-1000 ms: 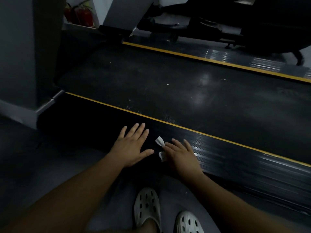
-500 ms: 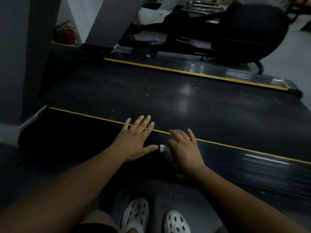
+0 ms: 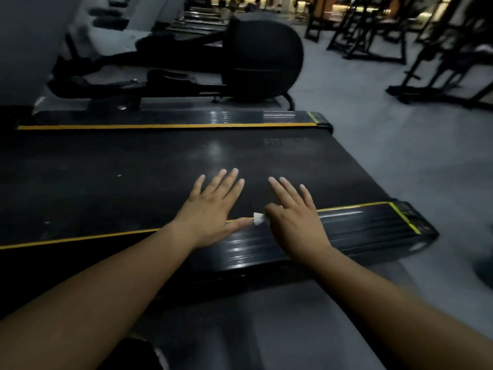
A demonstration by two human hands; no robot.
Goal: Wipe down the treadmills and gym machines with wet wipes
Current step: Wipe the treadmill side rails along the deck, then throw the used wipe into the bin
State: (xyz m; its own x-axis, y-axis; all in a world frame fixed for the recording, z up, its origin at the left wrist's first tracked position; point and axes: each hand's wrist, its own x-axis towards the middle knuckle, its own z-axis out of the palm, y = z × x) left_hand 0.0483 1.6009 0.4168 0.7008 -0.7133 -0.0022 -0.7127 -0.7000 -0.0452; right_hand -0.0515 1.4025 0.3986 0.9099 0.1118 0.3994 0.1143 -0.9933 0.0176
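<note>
Dim grey gym floor (image 3: 416, 161) surrounds the treadmill (image 3: 112, 182), which runs across the middle of the frame. A rounded black machine (image 3: 256, 52) stands behind it at upper centre, and dark frames (image 3: 378, 36) fill the upper right.

Compared with a second ago, both hands have travelled along the near side rail (image 3: 354, 222) toward its capped end, now in view at right of centre. They have also crept forward, and their fingertips cross the yellow stripe (image 3: 80, 237) onto the belt. Less of the wet wipe (image 3: 258, 218) shows than before. Only a small white corner peeks out at centre frame, between the left thumb and the right hand.

The left hand (image 3: 210, 206) lies flat with its fingers spread, holding nothing. The right hand (image 3: 293, 217) keeps its fingers straight and presses the wipe down. Whether the tucked thumb pinches it, I cannot tell.

By my judgement this stretch of rail is nearly covered, and the belt and far rail remain.

The rail is glossy black with fine lengthwise ribs that catch streaks of light. The belt looks matte, slightly speckled and dusty. The wipe appears thin, soft and crumpled.
</note>
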